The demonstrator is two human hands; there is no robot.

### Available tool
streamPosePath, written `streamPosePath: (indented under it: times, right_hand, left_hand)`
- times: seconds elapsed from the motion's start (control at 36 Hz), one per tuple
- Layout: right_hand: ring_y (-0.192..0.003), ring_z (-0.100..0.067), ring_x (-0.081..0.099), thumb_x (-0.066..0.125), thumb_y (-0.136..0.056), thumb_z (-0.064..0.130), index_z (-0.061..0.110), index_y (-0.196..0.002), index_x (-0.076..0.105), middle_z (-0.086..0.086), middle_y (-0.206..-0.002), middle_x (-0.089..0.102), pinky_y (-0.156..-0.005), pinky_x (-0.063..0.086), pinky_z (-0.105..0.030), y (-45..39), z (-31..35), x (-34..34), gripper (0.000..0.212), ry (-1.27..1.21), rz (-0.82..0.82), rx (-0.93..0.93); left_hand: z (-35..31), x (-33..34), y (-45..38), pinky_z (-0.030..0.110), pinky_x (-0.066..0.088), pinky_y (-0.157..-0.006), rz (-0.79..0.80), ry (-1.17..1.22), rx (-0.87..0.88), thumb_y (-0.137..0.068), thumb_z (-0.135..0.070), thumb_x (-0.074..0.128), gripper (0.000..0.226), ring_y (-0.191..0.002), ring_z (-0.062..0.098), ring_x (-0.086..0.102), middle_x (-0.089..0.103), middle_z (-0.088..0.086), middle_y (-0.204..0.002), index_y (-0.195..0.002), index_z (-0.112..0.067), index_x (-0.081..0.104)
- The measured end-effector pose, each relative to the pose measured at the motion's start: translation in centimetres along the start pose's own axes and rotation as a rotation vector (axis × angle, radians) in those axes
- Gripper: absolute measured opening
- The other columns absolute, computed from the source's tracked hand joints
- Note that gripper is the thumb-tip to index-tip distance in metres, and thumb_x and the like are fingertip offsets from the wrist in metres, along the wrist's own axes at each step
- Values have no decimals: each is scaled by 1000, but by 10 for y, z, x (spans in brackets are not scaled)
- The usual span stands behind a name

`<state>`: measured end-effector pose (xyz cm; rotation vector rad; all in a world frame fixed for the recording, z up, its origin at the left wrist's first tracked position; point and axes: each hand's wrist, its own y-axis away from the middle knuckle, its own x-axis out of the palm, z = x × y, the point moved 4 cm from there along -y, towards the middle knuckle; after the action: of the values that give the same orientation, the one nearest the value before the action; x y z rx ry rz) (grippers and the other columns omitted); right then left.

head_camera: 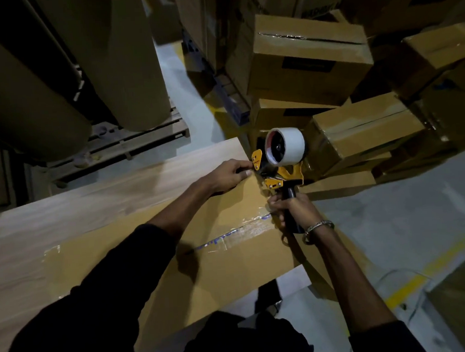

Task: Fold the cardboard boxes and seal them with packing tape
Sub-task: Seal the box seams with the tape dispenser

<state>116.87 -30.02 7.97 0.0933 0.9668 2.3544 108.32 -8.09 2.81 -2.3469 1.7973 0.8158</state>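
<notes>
While right hand (290, 209) grips dispenser (280, 159), box (210, 272) taped.

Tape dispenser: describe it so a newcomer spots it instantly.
Start at the wooden table with the flat cardboard box. At the box's far right corner, the right hand grips the tape dispenser: the only yellow-and-black tool, carrying a white tape roll.

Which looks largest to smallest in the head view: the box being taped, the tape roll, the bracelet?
1. Box being taped
2. Tape roll
3. Bracelet

The box is nearest the camera, but the order is still clear.
</notes>
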Motion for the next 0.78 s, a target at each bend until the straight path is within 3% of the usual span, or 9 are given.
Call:
streamPosePath:
  times: [0.14, 0.22, 0.31, 0.42, 0.5, 0.56, 0.64, 0.78]
  right_hand:
    - [-52, -15, 53, 68, -90, 3, 3, -100, 72, 1, -72, 70, -53, 45, -28, 10, 1, -3, 12, 65, -7, -52]
    - [-60, -16, 62, 69, -88, 2, 13, -92, 76, -6, -80, 73, -57, 49, -30, 21, -18, -14, 13, 49, -10, -34]
    - [-79, -20, 72, 70, -89, 4, 8, -100, 75, -8, -91, 78, -69, 54, -35, 42, -46, -23, 14, 10, -21, 18]
    - [-61, -20, 62, 65, -87, -5, 5, -93, 74, -9, -76, 72, -57, 50, -31, 58, -63, -22, 14, -50, -34, 31]
    - [-56, -21, 58, 63, -86, -6, 5, -90, 72, -11, -71, 66, -54, 49, -32, 55, -61, -20, 14, -64, -37, 54]
    - [-57, -22, 55, 62, -85, -7, 6, -89, 71, -12, -73, 64, -52, 46, -30, 53, -59, -19, 16, -75, -28, 57]
    - [-60, -18, 59, 62, -83, -8, 8, -89, 71, -9, -76, 69, -52, 45, -27, 53, -61, -18, 19, -58, -36, 53]
    - [-61, -22, 62, 66, -83, -7, 6, -92, 71, -17, -84, 75, -56, 47, -31, 52, -68, -22, 17, -73, -35, 68]
  left_hand:
    - [-4, 1, 3, 43, 53, -96, -68, -53, 13, -106, -21, 54, 30, -96, 17, 68, 76, -5, -108, -127, -27, 73]
    - [-5, 0, 3, 39, 52, -103, -86, -82, 19, -106, -20, 54, 33, -114, 20, 66, 74, 0, -128, -135, -23, 70]
    - [0, 2, 0, 39, 48, -109, -62, -51, 7, -106, -23, 54, 36, -125, 16, 62, 68, -3, -140, -139, -29, 67]
    - [3, 4, -2, 43, 45, -111, -72, -41, -22, -106, -25, 51, 36, -128, 19, 59, 66, -2, -143, -136, -32, 69]
    - [-1, 4, -2, 43, 46, -107, -131, -2, -70, -107, -44, 46, 38, -126, 23, 61, 66, 0, -143, -132, -31, 73]
    - [-6, 5, -2, 43, 50, -100, -180, -8, -94, -104, -66, 41, 55, -120, 26, 64, 69, 2, -138, -128, -30, 75]
    - [-12, 11, -3, 40, 53, -89, -234, -197, -47, -98, -78, 40, 59, -109, 22, 67, 74, -3, -127, -124, -36, 72]
    - [-12, 17, -5, 37, 47, -81, -234, -446, 17, -106, -65, 34, 44, -107, 27, 67, 73, 2, -125, -130, -39, 60]
